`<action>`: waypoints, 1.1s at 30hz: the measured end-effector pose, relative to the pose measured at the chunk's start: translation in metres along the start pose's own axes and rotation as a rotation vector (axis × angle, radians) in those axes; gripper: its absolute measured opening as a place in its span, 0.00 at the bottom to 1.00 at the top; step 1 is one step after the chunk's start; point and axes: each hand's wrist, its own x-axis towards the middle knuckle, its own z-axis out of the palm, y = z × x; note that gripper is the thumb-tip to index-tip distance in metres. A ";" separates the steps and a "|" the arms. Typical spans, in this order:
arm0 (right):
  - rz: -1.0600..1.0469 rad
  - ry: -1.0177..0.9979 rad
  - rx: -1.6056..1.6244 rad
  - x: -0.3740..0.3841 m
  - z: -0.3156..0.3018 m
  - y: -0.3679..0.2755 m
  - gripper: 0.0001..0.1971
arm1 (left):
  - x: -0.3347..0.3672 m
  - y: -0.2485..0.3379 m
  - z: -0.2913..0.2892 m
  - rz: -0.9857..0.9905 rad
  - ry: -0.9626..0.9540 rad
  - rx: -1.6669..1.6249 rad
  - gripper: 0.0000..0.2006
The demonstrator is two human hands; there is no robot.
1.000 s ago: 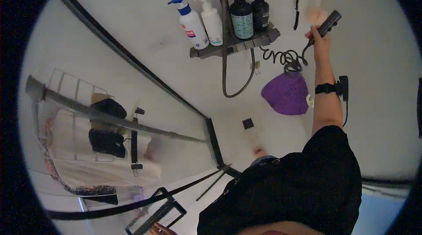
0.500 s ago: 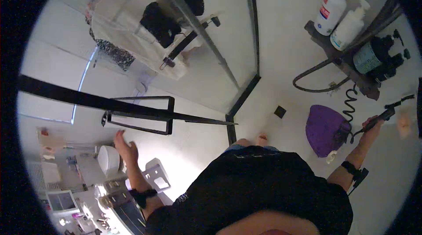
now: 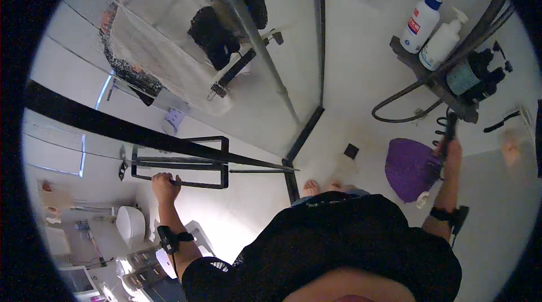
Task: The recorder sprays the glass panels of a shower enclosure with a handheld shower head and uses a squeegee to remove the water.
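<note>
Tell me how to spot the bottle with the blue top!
Find the dark shelf on the white shower wall, upper right of the view, above the right hand. Four bottles stand on it. The one you want is the white bottle at the far end, beside another white bottle; it alone has a blue pump top, and the other two bottles are dark.

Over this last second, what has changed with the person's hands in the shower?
The left hand came up from low by the body and took hold of the black door handle. The right hand came down from high by the wall with the black shower head, now beside the purple sponge. The view swung toward the glass door. The bottles stayed on the shelf.
</note>
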 end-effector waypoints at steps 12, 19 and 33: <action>0.054 -0.423 -0.470 0.011 0.071 0.061 0.16 | -0.073 0.045 -0.031 -0.371 -0.134 0.177 0.11; -0.184 -0.722 -0.341 0.029 0.081 0.051 0.16 | -0.118 0.111 -0.073 -0.712 -0.259 0.223 0.14; -0.291 -0.657 0.035 0.047 0.120 0.015 0.13 | -0.137 0.243 -0.113 -1.131 -0.219 0.258 0.13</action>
